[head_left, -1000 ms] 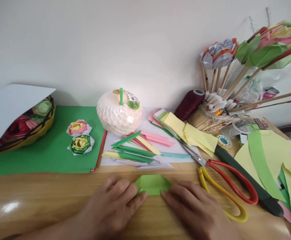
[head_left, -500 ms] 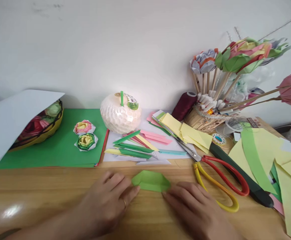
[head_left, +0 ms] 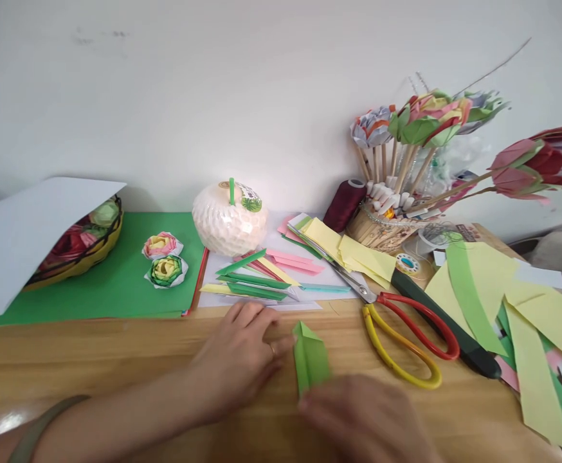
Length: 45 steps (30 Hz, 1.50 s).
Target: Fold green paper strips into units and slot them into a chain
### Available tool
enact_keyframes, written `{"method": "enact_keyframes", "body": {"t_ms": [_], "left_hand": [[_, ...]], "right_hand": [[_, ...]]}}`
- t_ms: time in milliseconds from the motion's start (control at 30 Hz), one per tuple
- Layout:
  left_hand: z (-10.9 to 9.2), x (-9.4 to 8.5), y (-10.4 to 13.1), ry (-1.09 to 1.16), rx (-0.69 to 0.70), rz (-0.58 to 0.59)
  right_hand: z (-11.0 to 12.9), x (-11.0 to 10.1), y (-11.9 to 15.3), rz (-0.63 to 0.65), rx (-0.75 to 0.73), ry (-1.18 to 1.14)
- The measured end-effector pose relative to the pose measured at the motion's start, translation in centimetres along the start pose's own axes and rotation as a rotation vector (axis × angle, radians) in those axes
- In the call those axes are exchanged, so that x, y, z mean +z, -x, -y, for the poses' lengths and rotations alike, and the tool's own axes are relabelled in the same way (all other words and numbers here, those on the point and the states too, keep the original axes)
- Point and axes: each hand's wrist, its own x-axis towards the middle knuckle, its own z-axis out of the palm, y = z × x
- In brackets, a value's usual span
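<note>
Both hands touch green paper (head_left: 312,357), left hand (head_left: 242,354) unclenched, right hand (head_left: 365,415) too blurred to tell if grasping.

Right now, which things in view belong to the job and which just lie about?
In use: light green folded paper, left hand and right hand at it.
Likely just lying about: scissors, maroon thread spool, round white container, small paper flowers.

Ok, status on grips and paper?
Left grip at folded green paper, left edge. Right grip blurred, at its near end. Scissors lie right, clear of it.
</note>
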Motion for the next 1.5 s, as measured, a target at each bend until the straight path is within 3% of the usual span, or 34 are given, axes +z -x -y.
{"method": "enact_keyframes", "body": {"t_ms": [67,100,200,300,400,567,667,800,933,1100,1333,1400,1500], "left_hand": [[-0.1,-0.1,-0.3,0.027,0.023,-0.021],[-0.2,-0.1,-0.4,0.037,0.028,-0.035],[-0.5,0.0,-0.7,0.016,0.010,-0.074],[-0.3,0.3,-1.0,-0.084,0.021,-0.095],[0.5,0.5,-1.3,-0.095,0.042,-0.114],[2.0,0.7,-2.0,0.162,0.087,-0.111],[2.4,0.4,-2.1,0.280,0.093,-0.123],[2.6,-0.7,-0.6,0.374,0.090,-0.144],[2.7,-1.9,1.6,0.414,-0.032,-0.087],[2.7,-1.3,2.3,0.351,-0.002,-0.162],[2.0,-0.2,2.6,0.060,0.092,-0.246],[1.7,-0.5,2.9,0.036,0.138,-0.214],[1.5,-1.2,3.0,0.118,0.121,-0.076]], "right_hand": [[-1.7,-1.2,-0.4,0.036,0.166,0.018],[-2.5,-1.6,-0.5,0.127,0.213,0.034],[-3.7,-1.9,-0.9,0.277,0.199,0.030],[-3.1,-1.5,-0.8,0.321,0.186,0.032],[-2.3,-1.1,-0.3,0.338,0.184,0.056],[-2.7,-0.2,0.0,0.295,0.134,0.134],[-3.3,0.0,-0.3,0.341,0.109,0.131],[-3.5,0.0,-0.6,0.407,0.094,0.117],[-3.5,0.3,-0.6,0.383,0.069,0.168],[-3.7,0.8,-0.7,0.408,0.072,0.212],[-3.5,0.5,-0.7,0.398,0.052,0.203],[-3.3,0.2,-1.1,0.420,0.053,0.206],[-2.9,0.0,-1.4,0.401,0.038,0.237]]}}
